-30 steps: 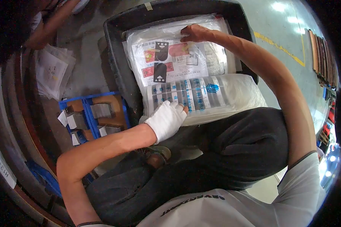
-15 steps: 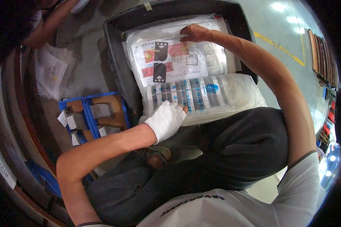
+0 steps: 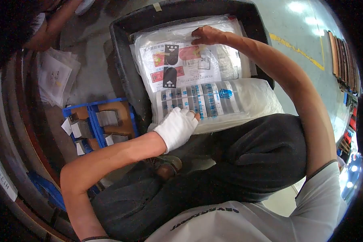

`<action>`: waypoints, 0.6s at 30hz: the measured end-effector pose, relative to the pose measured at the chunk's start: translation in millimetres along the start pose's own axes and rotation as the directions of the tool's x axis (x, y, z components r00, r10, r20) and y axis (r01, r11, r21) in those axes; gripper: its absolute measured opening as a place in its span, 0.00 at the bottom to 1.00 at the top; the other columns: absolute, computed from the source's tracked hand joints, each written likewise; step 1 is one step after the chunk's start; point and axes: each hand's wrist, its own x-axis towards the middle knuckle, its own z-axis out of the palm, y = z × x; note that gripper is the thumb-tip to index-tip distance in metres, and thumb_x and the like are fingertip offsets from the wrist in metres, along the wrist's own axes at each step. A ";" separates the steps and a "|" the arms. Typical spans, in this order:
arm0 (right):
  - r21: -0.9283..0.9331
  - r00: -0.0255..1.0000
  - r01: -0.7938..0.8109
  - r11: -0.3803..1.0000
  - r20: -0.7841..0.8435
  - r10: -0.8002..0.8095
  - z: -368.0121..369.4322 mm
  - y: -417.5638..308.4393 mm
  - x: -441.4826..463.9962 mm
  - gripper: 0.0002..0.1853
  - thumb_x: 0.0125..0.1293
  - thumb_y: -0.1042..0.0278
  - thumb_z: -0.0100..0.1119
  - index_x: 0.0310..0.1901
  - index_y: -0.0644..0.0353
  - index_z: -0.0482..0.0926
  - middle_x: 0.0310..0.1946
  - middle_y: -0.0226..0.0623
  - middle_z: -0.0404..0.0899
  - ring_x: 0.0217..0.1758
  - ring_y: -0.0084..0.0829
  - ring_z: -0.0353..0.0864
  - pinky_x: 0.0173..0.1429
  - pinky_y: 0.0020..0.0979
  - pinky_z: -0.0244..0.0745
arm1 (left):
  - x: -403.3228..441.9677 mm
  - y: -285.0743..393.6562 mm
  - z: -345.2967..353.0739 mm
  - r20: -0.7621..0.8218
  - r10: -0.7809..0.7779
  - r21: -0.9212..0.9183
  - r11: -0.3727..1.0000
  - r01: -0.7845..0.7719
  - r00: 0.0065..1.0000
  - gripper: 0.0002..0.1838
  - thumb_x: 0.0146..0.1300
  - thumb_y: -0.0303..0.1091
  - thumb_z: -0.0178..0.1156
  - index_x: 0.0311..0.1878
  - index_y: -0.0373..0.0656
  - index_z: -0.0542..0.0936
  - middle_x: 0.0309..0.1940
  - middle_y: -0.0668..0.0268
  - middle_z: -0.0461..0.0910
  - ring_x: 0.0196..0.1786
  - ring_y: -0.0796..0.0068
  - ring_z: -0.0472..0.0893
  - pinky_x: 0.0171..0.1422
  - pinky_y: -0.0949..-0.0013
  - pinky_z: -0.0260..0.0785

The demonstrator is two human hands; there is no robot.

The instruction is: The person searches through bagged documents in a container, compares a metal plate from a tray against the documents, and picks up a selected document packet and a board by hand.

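Observation:
A stack of clear plastic bags [image 3: 234,66] lies in a black tub. Through the plastic show a printed sheet [image 3: 149,74] and two dark pieces [image 3: 171,54] with cut-out shapes. Across the near side, a plastic bag with blue print [image 3: 220,97] lies partly over my knee. My left hand [image 3: 175,130], in a white glove with some bare fingertips, is closed at this bag's near left part. My bare right hand [image 3: 205,35] has its fingers curled down on the clear plastic near the stack's far edge; what lies under its fingertips is hidden.
The black tub [image 3: 123,60] surrounds the stack. Blue bins [image 3: 92,105] with thin flat pieces stand to its left. More bagged sheets [image 3: 54,76] lie farther left, near another person's arm [image 3: 52,30]. A rack of brown panels [image 3: 341,60] stands far right.

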 end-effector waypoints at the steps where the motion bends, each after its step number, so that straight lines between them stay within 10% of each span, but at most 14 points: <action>1: -0.006 1.000 0.008 1.000 -0.007 -0.008 -0.1 0.4 0.4 0.20 0.64 0.53 0.63 0.43 0.64 0.80 0.37 0.54 0.81 0.41 0.55 0.81 0.47 0.47 0.74 | 0.4 -0.1 -0.1 0.000 0.000 0.000 1.000 0.000 1.000 0.19 0.61 0.29 0.54 0.56 0.34 0.75 0.37 0.56 0.80 0.43 0.59 0.82 0.46 0.59 0.74; 18: -0.022 0.999 0.048 0.999 -0.013 -0.048 -1.0 0.3 -0.1 0.18 0.64 0.53 0.63 0.39 0.64 0.79 0.32 0.54 0.80 0.37 0.56 0.81 0.43 0.47 0.74 | 0.4 0.5 -1.4 0.045 -0.001 0.031 1.000 -0.001 0.999 0.21 0.60 0.31 0.55 0.57 0.34 0.75 0.39 0.59 0.80 0.46 0.61 0.81 0.47 0.61 0.73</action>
